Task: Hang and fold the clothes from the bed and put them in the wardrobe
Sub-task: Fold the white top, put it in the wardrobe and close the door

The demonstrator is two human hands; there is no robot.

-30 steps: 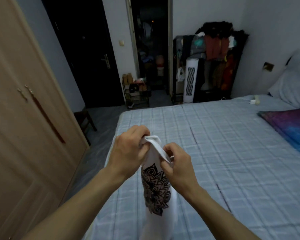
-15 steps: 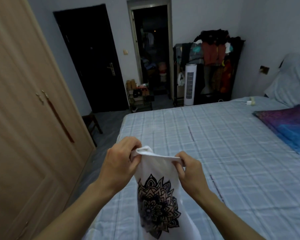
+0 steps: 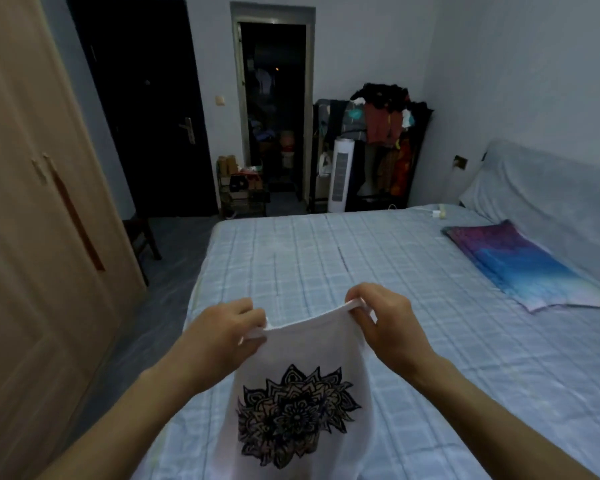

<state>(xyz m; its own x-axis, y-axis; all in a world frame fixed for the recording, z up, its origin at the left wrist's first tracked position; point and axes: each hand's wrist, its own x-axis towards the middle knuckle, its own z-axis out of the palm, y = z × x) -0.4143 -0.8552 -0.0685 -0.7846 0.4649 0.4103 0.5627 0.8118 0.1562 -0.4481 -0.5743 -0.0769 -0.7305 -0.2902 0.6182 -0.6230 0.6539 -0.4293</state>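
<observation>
the white shirt (image 3: 302,351) hangs in the air over the near edge of the bed (image 3: 447,358), held up by its top hem and stretched flat between two hands. a dark flower print (image 3: 297,415) faces up on the front of it, and the lower part drops out of sight at the bottom of the view.

the left hand (image 3: 222,336) pinches one top corner – fingers curled in tight against the thumb with the cloth bunched between them. the right hand (image 3: 385,323) grips the other corner the same way, a little higher, a small loop of hem showing over its knuckles.

the bed under the shirt is covered in a pale blue checked sheet. a folded purple and blue cloth (image 3: 520,268) lies well off to the right on it, near the pillow (image 3: 551,192), and a small white charger (image 3: 439,213) sits at the far edge.

the wardrobe (image 3: 32,237) stands along the left side with its doors closed – a long dark handle runs down one of them. beyond the foot of the bed there's a dark door (image 3: 146,109), an open doorway (image 3: 274,109), a low shoe rack (image 3: 243,190), a white tower fan (image 3: 340,174) and a rack (image 3: 385,133) piled with clothes. a dark stool (image 3: 142,237) stands by the wardrobe.
</observation>
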